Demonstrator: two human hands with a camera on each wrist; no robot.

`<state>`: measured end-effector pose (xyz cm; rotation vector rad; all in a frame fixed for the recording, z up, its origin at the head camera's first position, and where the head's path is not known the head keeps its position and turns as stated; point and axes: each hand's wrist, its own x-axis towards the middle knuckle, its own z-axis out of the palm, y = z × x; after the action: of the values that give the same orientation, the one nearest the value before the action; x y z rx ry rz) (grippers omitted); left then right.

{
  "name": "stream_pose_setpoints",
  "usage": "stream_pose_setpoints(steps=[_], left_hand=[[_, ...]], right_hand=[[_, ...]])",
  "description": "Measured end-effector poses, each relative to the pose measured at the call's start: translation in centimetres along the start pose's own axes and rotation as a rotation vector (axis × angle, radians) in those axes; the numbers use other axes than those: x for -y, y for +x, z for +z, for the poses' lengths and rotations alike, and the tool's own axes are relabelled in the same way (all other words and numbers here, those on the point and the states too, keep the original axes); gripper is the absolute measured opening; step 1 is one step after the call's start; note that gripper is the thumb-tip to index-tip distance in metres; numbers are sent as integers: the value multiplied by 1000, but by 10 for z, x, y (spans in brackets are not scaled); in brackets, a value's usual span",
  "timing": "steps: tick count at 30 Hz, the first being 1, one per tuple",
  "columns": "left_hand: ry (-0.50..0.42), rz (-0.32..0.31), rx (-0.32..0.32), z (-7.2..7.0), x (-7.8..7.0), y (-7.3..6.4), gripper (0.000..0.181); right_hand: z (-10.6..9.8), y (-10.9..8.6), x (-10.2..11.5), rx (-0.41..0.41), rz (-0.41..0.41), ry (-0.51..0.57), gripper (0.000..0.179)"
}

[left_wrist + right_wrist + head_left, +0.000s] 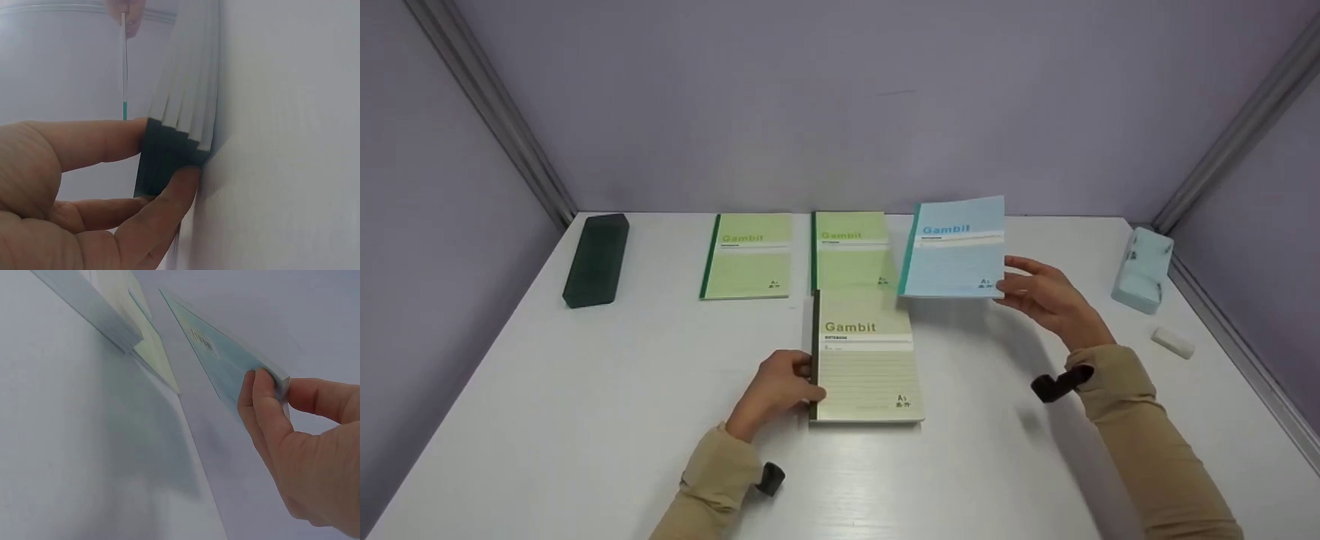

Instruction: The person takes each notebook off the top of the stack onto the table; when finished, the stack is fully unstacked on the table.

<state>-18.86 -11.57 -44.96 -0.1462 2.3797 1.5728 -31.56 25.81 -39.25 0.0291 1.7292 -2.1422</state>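
In the head view, my right hand [1048, 301] pinches a blue Gambit notebook [956, 255] by its lower right corner and holds it raised above the table. The right wrist view shows its back cover [211, 360] with a barcode, thumb and fingers on opposite faces. My left hand [777, 386] grips the dark spine edge of a stack of notebooks [866, 367], topped by a pale yellow-green one. Several spines [169, 154] lie fanned in steps between thumb and fingers in the left wrist view. The stack's far edge overlaps a green notebook [851, 259].
Another green notebook [748, 255] lies at the back, left of centre. A dark green case [596, 260] stands at the far left of the white table [585, 420]. On the right are a light blue box [1144, 270] and a white eraser-like block [1172, 342]. Walls close the back and sides.
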Motion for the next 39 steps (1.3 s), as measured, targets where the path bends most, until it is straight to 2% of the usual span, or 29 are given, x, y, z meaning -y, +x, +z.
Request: stream_pose_setpoints(steps=[10,23,31,39], left_hand=[[16,6,-10,0,0,0,48],[31,14,-12,-1,1,1,49],[37,3,-10,-1,0,0,49],[3,11,5,-1,-1,0,48]], right_hand=[[-27,21,7,-18,71,-135,68],[-37,41,-5,-20,162,-72,72],[-43,49,-5,-21,171,-143,70],[-44,57,-7,-51,181,-268,66]])
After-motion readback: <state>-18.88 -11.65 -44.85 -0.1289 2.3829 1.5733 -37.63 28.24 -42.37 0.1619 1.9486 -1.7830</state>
